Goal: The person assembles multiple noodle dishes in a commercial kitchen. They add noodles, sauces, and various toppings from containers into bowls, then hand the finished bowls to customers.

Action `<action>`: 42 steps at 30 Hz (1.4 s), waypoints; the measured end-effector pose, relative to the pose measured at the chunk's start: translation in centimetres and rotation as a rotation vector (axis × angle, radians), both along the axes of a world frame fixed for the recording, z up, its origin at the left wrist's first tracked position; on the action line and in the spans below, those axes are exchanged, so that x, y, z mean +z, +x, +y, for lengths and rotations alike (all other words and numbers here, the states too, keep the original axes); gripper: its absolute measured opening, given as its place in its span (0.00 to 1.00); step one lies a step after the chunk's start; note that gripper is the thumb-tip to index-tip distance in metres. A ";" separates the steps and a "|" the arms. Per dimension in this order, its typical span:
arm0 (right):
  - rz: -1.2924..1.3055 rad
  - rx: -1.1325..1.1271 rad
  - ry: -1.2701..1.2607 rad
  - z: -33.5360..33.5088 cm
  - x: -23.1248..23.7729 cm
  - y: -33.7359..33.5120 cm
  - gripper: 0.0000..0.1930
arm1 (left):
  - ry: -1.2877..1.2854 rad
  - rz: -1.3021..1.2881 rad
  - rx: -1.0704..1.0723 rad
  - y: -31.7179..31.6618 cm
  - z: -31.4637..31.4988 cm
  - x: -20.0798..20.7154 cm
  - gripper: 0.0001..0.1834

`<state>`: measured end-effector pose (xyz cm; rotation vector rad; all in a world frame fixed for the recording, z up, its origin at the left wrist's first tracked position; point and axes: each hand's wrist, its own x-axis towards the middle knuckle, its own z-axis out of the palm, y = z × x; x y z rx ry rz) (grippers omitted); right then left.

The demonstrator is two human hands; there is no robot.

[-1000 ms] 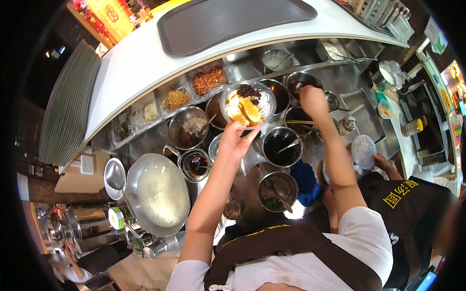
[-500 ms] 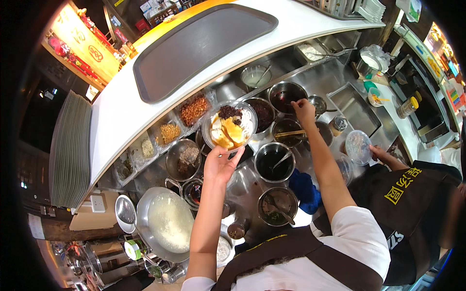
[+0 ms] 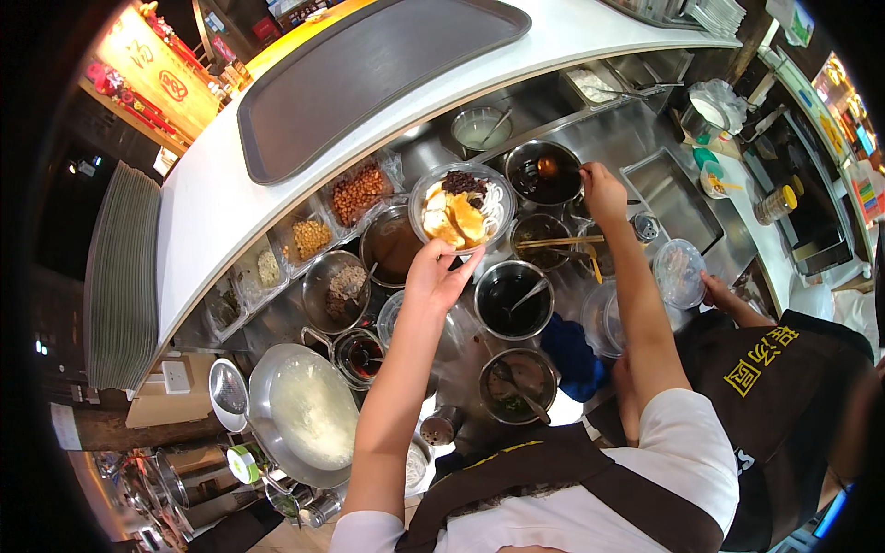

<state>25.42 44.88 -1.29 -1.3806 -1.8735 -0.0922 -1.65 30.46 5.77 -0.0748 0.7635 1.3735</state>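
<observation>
My left hand [image 3: 441, 281] holds up a clear bowl [image 3: 428, 234] by its near side, fingers under it. In the bowl lie dark red beans [image 3: 464, 183], white strands [image 3: 498, 207] and orange-brown, syrupy pieces [image 3: 456, 221]. To its right, my right hand [image 3: 604, 194] is closed on the handle of a ladle [image 3: 548, 168], whose bowl shows brown liquid over a pot of dark syrup [image 3: 525, 191]. My fingers hide part of the handle. Just nearer stands a pot with chopsticks [image 3: 558, 243] laid across it, and nearer still a pot of black liquid [image 3: 502, 304].
A co-worker's hand [image 3: 719, 293] at the right holds a clear container [image 3: 680, 274]. A wide pan of pale liquid [image 3: 313, 415] stands at lower left. Bins of peanuts [image 3: 359, 194] and yellow beans [image 3: 311, 237] line the counter, below a large brown tray [image 3: 369, 88].
My left hand has carried the bowl right and slightly up, closer to the syrup pot. My right hand has shifted right and up, and the ladle's bowl now shows with brown liquid.
</observation>
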 end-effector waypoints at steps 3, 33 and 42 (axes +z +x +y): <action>0.026 -0.090 -0.084 0.3 -1.9 -0.3 0.07 | 0.007 -0.028 -0.013 0.6 1.1 -0.2 0.22; 0.274 0.401 -0.003 -5.0 11.2 -0.9 0.03 | 0.008 -0.089 -0.047 5.5 8.3 -3.6 0.21; 0.158 0.400 0.151 -6.2 13.9 -0.7 0.03 | -0.028 -0.113 -0.027 4.9 7.3 -4.2 0.22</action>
